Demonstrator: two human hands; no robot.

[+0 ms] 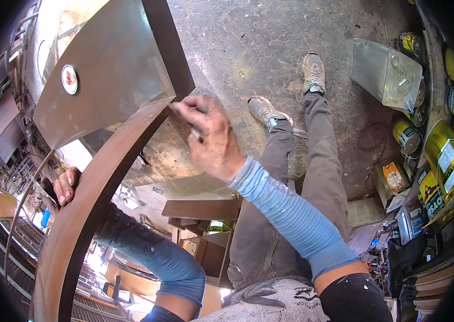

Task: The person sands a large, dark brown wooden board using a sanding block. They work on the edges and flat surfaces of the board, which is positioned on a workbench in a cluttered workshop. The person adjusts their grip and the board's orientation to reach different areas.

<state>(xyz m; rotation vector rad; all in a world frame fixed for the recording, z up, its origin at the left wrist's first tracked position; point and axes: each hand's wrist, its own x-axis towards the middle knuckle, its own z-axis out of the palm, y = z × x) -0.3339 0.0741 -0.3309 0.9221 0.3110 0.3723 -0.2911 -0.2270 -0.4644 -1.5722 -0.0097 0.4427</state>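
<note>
A large brown box-like piece of furniture (103, 64) fills the upper left, with a long brown board (98, 166) running from its corner toward the lower left. My left arm passes under this board, and my left hand (66, 185) is closed round its far edge with the fingers on top. At the corner where board and box meet, my right hand (211, 134) has its fingers curled and pressed together. Anything small between those fingertips is hidden. A round white lid (70, 79) with reddish stuff in it rests on the box's broad face.
A square metal can (387, 72) lies on the stained concrete floor (227, 37) at the right. Several paint tins (407, 134) line the right side beside an orange-labelled box (393, 177). Brown boards (200, 209) stand low near my legs. Metal racks (23, 231) are at the left.
</note>
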